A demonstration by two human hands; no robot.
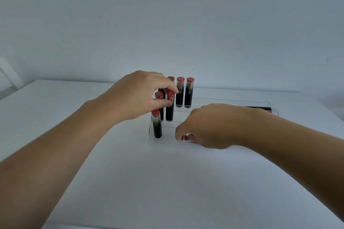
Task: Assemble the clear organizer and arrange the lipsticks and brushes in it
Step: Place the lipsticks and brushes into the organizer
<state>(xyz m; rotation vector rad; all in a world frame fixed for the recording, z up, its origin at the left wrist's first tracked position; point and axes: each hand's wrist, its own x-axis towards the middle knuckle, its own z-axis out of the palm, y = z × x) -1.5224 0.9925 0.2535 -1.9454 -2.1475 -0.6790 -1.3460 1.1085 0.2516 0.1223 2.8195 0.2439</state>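
The left hand (137,95) pinches the pink cap of a black lipstick tube (169,107), probably to seat it upright on the middle step of the clear tiered acrylic organizer (214,101). Meanwhile the right hand (210,126) curls round another lipstick (184,138) lying at the near step, ready to stand it up next, I'd guess. Everything sits mid-way across a plain white counter (167,182) against a bare pale wall (167,15).
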